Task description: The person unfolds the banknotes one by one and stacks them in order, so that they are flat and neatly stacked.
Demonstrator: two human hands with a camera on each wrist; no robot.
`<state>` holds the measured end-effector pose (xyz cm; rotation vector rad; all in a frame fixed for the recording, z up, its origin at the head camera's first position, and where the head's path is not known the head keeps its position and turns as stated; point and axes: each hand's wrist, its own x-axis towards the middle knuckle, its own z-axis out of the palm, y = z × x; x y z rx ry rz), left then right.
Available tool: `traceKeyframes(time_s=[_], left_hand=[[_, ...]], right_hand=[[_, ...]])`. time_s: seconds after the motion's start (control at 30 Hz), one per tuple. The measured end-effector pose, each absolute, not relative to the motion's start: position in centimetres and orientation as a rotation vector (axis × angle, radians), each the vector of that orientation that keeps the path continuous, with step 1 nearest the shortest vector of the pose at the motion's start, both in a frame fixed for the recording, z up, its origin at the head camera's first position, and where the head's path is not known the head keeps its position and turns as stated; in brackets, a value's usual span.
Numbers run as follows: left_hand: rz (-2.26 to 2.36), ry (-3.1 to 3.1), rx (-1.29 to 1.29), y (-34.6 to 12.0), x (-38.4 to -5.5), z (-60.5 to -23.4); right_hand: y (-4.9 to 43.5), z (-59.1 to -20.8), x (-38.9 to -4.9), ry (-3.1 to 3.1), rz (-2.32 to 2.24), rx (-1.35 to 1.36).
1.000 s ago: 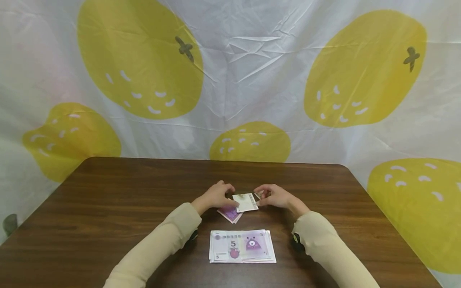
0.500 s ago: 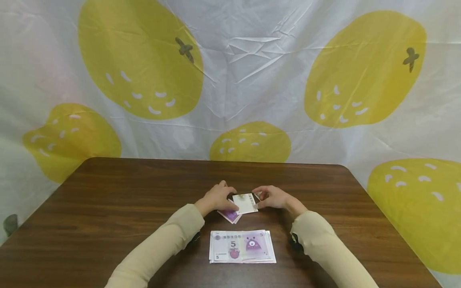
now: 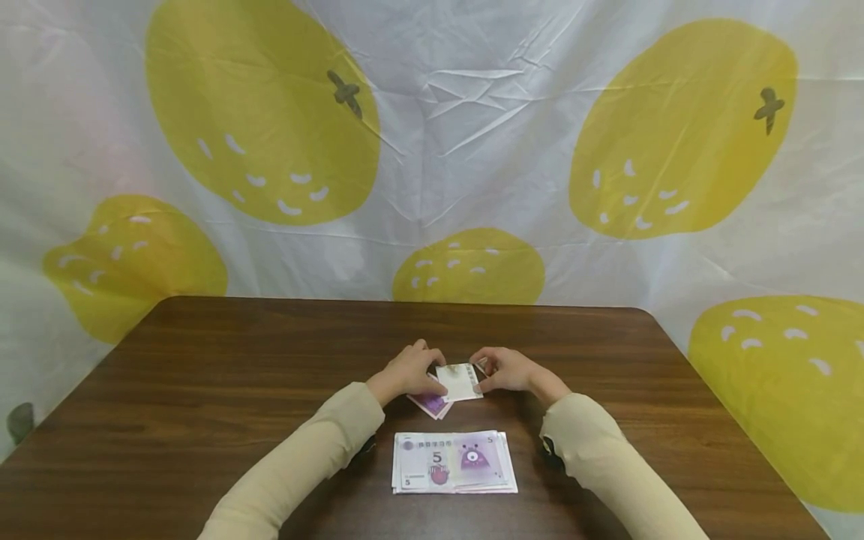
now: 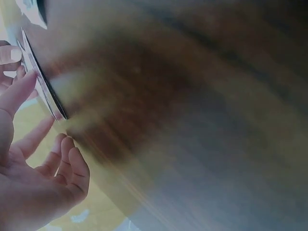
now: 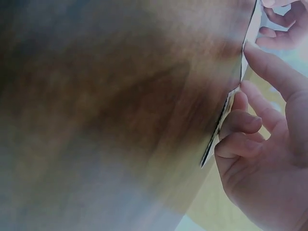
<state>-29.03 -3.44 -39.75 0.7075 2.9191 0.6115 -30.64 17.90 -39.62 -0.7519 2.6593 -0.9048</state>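
Between my hands is a pale play banknote (image 3: 460, 382), its face turned up toward the head camera. My left hand (image 3: 407, 373) pinches its left edge between thumb and index finger; in the left wrist view thin paper edges (image 4: 43, 91) show at those fingers. My right hand (image 3: 511, 370) pinches the right edge. A second pale note (image 5: 216, 132) sits against the right hand's curled fingers in the right wrist view. Purple play notes (image 3: 432, 406) stick out under the pale one, beside the left thumb; whether the left hand holds them too, I cannot tell.
A stack of purple play banknotes marked 5 (image 3: 454, 463) lies nearer on the brown wooden table (image 3: 236, 390), between my forearms. Behind the table's far edge hangs a white cloth (image 3: 466, 150) printed with yellow fruit.
The right hand has shifted slightly left, and the left hand slightly right since a second ago. The pale note and the near stack look almost the same.
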Motion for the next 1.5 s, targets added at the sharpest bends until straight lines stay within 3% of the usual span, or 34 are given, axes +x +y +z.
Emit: traceKeyframes(time_s=[0.37,0.83,1.23,1.5], left_hand=[[0.635,2.863,0.633,-3.1,-29.4,-39.4],[0.702,2.882,0.650,-3.0,-29.2,-39.4],[1.293,2.752,0.717,-3.9,-29.4,-40.0],[1.452,2.613,0.695,-4.4,-29.1,-39.5]], right_hand=[[17.8,-39.6,-30.8,2.619,-0.910,-0.678],[18.1,-39.8,-30.5,2.623,-1.027,-0.813],[18.2,-39.5,-29.9,2.548,-1.201,-0.831],[18.1,-38.0,-28.3,2.459,-1.303,-0.833]])
